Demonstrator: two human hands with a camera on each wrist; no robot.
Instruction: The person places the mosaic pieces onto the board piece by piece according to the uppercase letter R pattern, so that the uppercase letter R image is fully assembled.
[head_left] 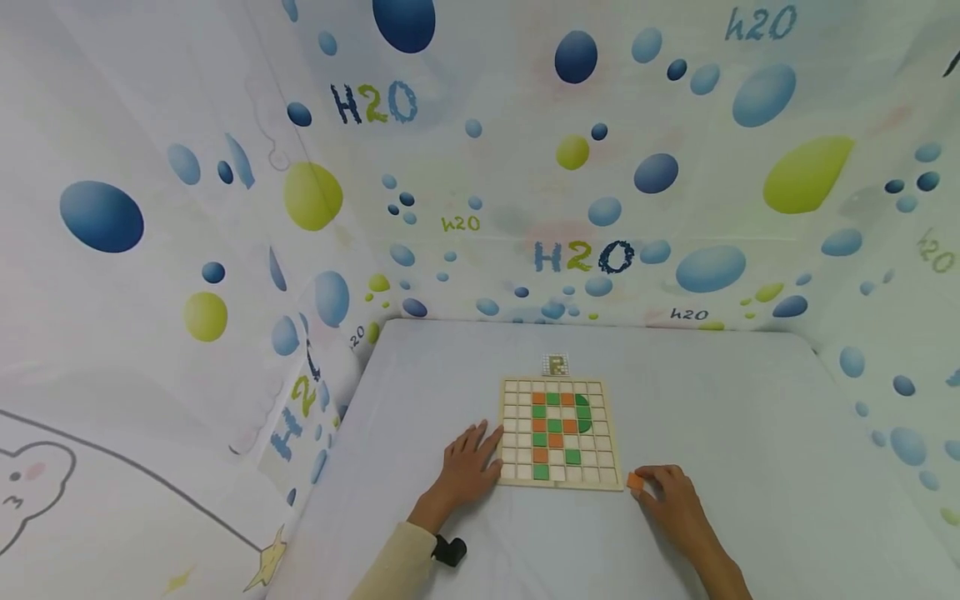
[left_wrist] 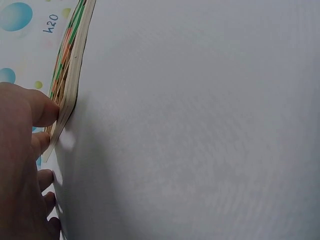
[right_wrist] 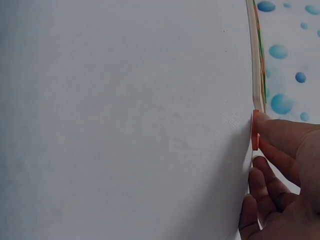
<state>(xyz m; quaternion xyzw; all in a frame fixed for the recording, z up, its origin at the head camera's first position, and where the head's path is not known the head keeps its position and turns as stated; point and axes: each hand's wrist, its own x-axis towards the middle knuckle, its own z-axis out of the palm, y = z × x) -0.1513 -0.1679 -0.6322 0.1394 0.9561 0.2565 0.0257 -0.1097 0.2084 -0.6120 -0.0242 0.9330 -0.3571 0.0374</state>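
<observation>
A square wooden grid board [head_left: 597,481] lies on the table, with orange and green tiles forming a letter shape in its cells. Along the board's left edge rests my left hand [head_left: 467,468], fingers spread, thumb and a fingertip touching the rim. In the left wrist view, the thumb [left_wrist: 45,109] lies against the board's side [left_wrist: 75,65]. Just off the lower right corner, my right hand [head_left: 675,502] pinches an orange square tile [head_left: 635,482] between thumb and fingers. The right wrist view shows this tile [right_wrist: 255,130] edge-on, close to the table surface.
Beyond the board's top edge lies a small card [head_left: 556,365] printed with a letter pattern. The white table [head_left: 450,358] is bordered by patterned walls at the back and sides. A black strap-like object [head_left: 450,551] sits at the left wrist.
</observation>
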